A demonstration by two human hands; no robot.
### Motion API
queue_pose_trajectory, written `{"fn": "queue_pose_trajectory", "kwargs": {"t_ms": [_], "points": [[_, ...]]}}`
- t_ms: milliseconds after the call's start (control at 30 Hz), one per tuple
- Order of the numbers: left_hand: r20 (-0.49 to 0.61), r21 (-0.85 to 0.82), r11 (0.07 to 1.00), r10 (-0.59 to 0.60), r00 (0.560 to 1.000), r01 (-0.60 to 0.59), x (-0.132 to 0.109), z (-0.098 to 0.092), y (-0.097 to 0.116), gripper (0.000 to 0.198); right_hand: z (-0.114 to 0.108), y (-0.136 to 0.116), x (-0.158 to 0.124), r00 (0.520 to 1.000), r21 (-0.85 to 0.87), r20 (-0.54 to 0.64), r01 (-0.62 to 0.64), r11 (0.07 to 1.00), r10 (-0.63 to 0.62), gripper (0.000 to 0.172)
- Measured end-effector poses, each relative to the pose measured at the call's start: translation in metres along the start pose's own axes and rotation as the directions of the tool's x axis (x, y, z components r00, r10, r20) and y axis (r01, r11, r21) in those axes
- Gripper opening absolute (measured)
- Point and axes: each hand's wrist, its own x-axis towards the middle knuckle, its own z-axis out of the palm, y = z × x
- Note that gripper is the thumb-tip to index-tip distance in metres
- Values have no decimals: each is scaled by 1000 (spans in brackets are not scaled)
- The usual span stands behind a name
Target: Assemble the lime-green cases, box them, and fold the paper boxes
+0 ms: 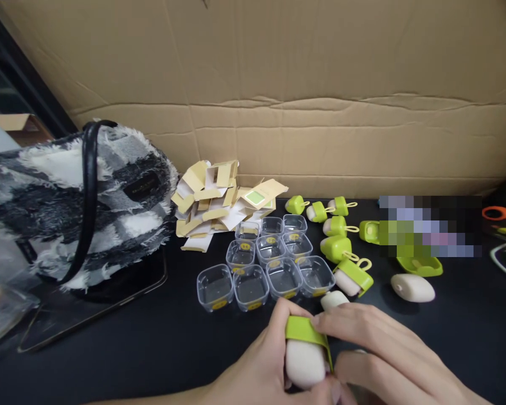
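Note:
Near the front edge, my left hand [265, 351] is wrapped round a smooth white rounded block [305, 363]. A green plastic holder [302, 329] sits over the block's top and one side. My right hand [382, 343] pinches the holder's right side, and some of its fingertips are hidden low behind the block. Just beyond my hands lies another white block [335, 300], partly covered by my right hand. A third white block [413, 288] lies loose to the right, by a bare green holder [421, 264]. Several green holders with cord loops [336, 248] and white blocks stand behind.
Rows of clear plastic cups [251, 288] with yellow stickers stand in the middle. Behind them is a pile of opened cartons [213, 197]. A black-and-white bag [130, 169] is at the left on a dark tray [122, 301]. A cardboard wall [278, 67] closes the back.

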Motion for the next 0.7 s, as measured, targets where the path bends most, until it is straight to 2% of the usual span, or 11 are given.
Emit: {"fn": "queue_pose_trajectory", "kwargs": {"t_ms": [133, 233, 333, 533, 700], "points": [[5, 10, 999, -43, 999, 43, -1, 0, -4, 41, 1, 2, -3, 999, 13, -33, -2, 1000, 2, 10], [16, -10, 998, -62, 998, 62, -2, -1, -8, 45, 2, 3, -10, 1000, 53, 29, -15, 999, 13, 2], [-22, 21, 999, -26, 999, 27, -3, -1, -10, 43, 4, 5, -13, 997, 107, 63, -47, 993, 40, 7], [-77, 59, 998, -22, 997, 27, -4, -1, -11, 43, 3, 4, -2, 1000, 85, -9, -16, 996, 17, 5], [-80, 45, 999, -21, 997, 24, -4, 3, -8, 45, 1, 3, 5, 997, 132, -43, -55, 990, 61, 15]]}}
